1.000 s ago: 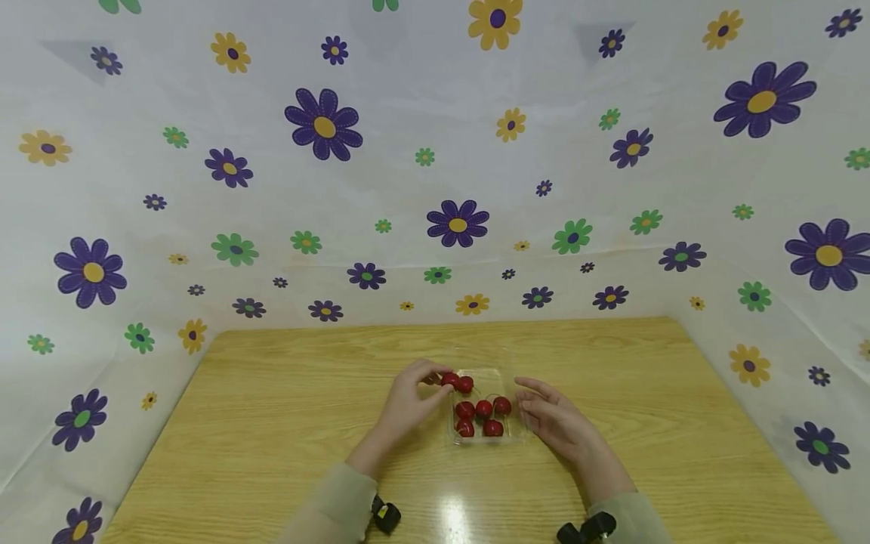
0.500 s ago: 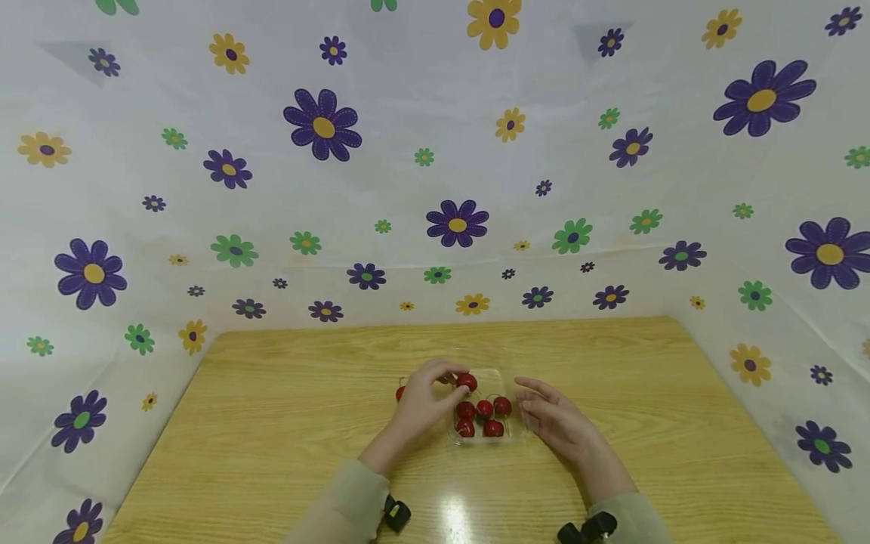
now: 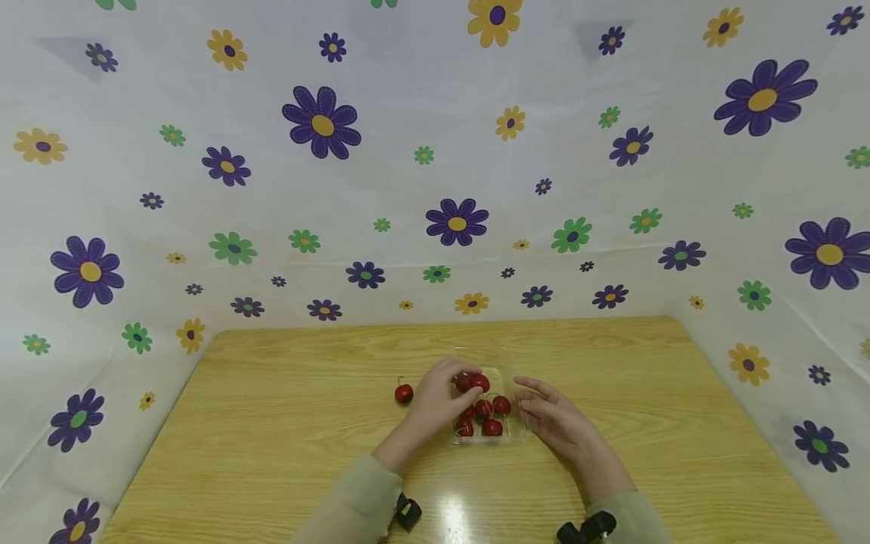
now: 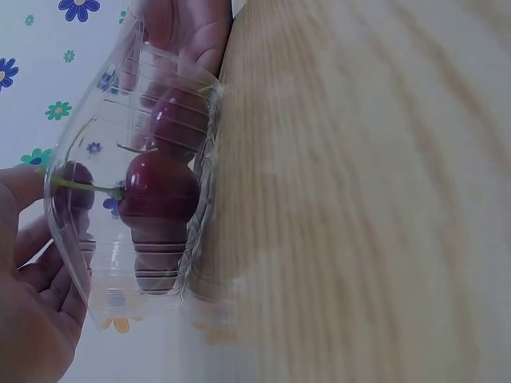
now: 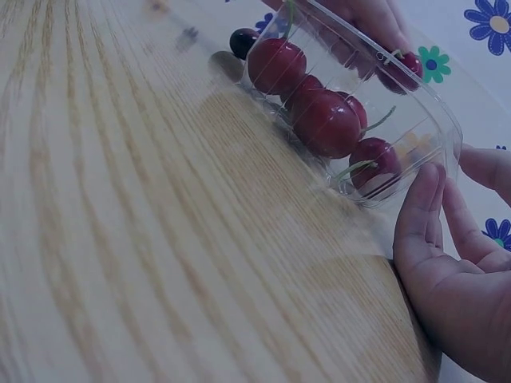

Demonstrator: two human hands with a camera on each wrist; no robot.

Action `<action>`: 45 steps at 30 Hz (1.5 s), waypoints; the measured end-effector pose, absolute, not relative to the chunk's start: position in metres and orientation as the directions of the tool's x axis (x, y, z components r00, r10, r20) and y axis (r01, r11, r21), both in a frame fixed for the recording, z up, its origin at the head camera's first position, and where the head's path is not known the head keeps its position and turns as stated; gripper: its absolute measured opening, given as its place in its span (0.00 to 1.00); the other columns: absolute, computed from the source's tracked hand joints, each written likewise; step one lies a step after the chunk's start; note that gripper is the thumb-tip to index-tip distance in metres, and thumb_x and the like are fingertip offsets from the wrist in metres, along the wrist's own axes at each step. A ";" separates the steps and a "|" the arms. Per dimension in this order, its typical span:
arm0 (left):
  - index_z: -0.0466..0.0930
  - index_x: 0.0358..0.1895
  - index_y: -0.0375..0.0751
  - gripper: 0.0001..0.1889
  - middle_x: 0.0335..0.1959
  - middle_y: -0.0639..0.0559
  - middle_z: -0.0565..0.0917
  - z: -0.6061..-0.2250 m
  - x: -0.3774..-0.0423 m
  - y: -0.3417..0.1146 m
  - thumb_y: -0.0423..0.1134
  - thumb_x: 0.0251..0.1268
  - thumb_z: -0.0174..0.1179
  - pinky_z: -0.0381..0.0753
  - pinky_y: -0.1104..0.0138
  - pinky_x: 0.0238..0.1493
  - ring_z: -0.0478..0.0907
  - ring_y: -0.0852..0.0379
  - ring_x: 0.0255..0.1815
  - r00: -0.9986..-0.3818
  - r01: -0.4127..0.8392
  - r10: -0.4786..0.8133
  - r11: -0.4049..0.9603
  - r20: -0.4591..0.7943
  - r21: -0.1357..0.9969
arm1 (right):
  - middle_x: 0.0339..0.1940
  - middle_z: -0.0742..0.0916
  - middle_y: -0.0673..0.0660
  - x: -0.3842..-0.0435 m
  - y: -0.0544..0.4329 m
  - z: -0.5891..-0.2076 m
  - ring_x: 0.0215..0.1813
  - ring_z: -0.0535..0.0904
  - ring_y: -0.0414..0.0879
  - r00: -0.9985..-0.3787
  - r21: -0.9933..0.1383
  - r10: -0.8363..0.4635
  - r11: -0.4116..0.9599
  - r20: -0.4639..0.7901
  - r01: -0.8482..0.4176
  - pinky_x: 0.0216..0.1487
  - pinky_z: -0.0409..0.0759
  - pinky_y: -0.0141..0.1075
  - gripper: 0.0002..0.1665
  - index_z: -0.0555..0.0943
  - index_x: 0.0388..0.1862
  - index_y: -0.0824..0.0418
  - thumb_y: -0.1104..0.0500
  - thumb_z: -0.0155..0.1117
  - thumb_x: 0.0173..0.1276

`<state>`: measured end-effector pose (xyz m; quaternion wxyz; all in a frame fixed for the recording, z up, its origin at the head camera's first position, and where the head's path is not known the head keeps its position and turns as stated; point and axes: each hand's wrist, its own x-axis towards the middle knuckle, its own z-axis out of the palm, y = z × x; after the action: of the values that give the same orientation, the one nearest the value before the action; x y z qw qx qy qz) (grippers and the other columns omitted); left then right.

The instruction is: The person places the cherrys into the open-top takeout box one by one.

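My left hand [image 3: 438, 393] reaches over the left side of a clear plastic box [image 3: 513, 431] and pinches a red cherry [image 3: 479, 382] between thumb and fingers. In the right wrist view this cherry [image 5: 402, 72] shows above the box's far wall, its green stem at the fingers. Several more cherries [image 3: 492, 428] lie inside the box, some partly covered by the left hand. At the box's right side my right hand [image 3: 557, 419] rests with its fingers loosely extended; in the right wrist view its fingertips [image 5: 427, 187] are right at the box wall.
One loose cherry [image 3: 404, 394] with its stem up sits on the wooden table [image 3: 285, 423], left of the left hand. Behind the table hangs a white flower-print cloth [image 3: 381, 189], which also runs along both sides.
My left hand has moved right, carrying its cherry from the box's left edge to over the inside. The loose cherry on the table has come out from behind that hand. The right hand stays put.
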<state>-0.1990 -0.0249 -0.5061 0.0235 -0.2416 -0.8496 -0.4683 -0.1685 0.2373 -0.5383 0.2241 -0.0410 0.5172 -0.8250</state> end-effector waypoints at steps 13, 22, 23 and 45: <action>0.89 0.55 0.45 0.13 0.44 0.54 0.87 -0.513 -0.202 -0.016 0.40 0.71 0.72 0.80 0.70 0.44 0.81 0.55 0.42 -0.848 0.508 0.469 0.583 0.248 0.634 | 0.53 0.84 0.46 -0.169 0.237 -0.538 0.52 0.82 0.35 -0.893 -0.872 -0.421 -0.362 -0.161 0.328 0.58 0.83 0.27 0.24 0.79 0.64 0.46 0.71 0.49 0.84; 0.88 0.56 0.45 0.14 0.48 0.54 0.88 -0.508 -0.199 -0.015 0.40 0.71 0.72 0.82 0.69 0.47 0.82 0.55 0.44 -0.846 0.509 0.489 0.621 0.212 0.597 | 0.54 0.84 0.46 -0.168 0.237 -0.535 0.53 0.82 0.35 -0.892 -0.869 -0.420 -0.365 -0.165 0.333 0.58 0.83 0.27 0.24 0.79 0.64 0.46 0.70 0.49 0.84; 0.88 0.56 0.45 0.14 0.48 0.54 0.88 -0.508 -0.200 -0.015 0.40 0.71 0.72 0.82 0.69 0.48 0.83 0.55 0.44 -0.847 0.506 0.487 0.620 0.211 0.600 | 0.54 0.84 0.46 -0.168 0.237 -0.535 0.53 0.82 0.35 -0.892 -0.869 -0.419 -0.365 -0.168 0.335 0.58 0.83 0.27 0.24 0.79 0.64 0.46 0.70 0.49 0.84; 0.88 0.54 0.44 0.11 0.50 0.51 0.89 -0.509 -0.201 -0.021 0.34 0.73 0.68 0.85 0.63 0.54 0.83 0.54 0.49 -0.863 0.462 0.448 0.519 0.232 0.719 | 0.55 0.84 0.46 -0.169 0.235 -0.537 0.54 0.82 0.34 -0.896 -0.861 -0.410 -0.380 -0.169 0.336 0.58 0.82 0.27 0.25 0.82 0.60 0.44 0.71 0.49 0.83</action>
<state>-0.2010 -0.0210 -0.5086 0.0088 -0.2611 -0.8713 -0.4154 -0.1690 0.2352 -0.5365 0.2248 -0.0361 0.5091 -0.8300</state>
